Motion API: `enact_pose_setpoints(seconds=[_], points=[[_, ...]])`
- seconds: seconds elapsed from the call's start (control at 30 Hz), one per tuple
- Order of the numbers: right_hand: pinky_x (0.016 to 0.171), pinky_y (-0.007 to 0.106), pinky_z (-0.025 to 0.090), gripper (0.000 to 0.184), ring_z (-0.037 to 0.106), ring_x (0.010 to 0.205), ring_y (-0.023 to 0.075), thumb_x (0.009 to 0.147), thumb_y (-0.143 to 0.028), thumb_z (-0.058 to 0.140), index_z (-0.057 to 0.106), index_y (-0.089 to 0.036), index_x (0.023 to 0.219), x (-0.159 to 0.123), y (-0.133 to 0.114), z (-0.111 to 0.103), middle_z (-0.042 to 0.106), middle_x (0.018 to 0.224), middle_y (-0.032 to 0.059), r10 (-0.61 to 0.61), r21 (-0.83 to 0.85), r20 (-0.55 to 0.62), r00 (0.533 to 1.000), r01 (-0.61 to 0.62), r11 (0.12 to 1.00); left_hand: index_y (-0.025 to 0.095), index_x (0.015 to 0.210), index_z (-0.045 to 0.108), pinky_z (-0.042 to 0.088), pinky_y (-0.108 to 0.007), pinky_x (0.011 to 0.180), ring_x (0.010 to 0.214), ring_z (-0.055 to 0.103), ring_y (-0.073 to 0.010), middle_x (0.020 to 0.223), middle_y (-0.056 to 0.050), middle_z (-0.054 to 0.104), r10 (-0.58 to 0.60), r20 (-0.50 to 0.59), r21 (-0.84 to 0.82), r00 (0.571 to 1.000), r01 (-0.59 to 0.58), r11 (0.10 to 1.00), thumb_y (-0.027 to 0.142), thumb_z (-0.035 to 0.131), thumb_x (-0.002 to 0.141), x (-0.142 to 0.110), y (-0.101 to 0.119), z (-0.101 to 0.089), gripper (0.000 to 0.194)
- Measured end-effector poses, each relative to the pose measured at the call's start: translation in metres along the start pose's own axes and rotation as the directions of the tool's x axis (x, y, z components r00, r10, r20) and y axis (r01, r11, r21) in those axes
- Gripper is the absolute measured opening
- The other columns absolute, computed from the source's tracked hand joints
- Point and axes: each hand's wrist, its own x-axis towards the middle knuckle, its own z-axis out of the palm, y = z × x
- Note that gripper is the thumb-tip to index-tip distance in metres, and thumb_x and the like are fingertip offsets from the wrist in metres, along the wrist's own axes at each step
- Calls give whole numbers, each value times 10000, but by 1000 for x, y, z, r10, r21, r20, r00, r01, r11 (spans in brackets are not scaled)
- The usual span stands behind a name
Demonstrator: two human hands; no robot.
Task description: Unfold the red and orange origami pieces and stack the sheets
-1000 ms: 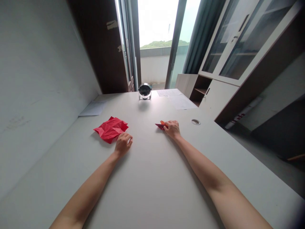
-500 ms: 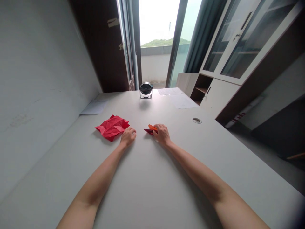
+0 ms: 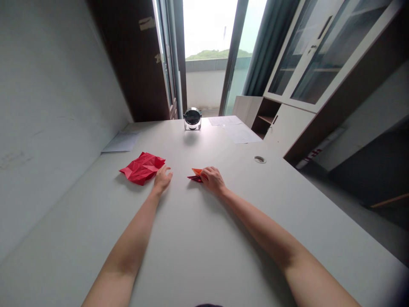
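The right hand point(image 3: 213, 179) pinches the folded paper point(image 3: 196, 173) by one end against the table point(image 3: 191, 238), probably leaving its points free toward the left hand point(image 3: 162, 181), which lies empty beside the red paper point(image 3: 140, 167), its fingers more spread than half a second ago.

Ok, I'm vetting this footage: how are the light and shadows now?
Head view: window washed nearly white up top; glare toward the far end of the table; soft shadows beside the red paper and below the right hand; bottom-right corner dark.
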Motion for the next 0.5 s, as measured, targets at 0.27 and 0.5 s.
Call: enact_pose_setpoints(seconds=[0.27, 0.5], points=[[903, 327, 380, 151, 536, 947, 206, 938, -255, 556, 662, -213, 839, -1, 2, 0, 676, 957, 56, 26, 7, 40, 999, -26, 1000, 212, 1018, 666, 365, -464, 1098, 1211, 530, -279, 1220, -85, 645, 146, -154, 176, 977, -118, 977, 212, 469, 876, -13, 13, -41, 243], [915, 349, 377, 164, 535, 980, 223, 941, -255, 538, 684, -220, 877, -1, 1, 2, 673, 968, 66, 55, 2, 58, 997, -55, 998, 242, 1328, 528, 237, -531, 1154, 1420, 277, -359, 1519, -112, 396, 61, 31, 537, 998, -68, 841, 345, 630, 795, -5, -25, -83, 552]])
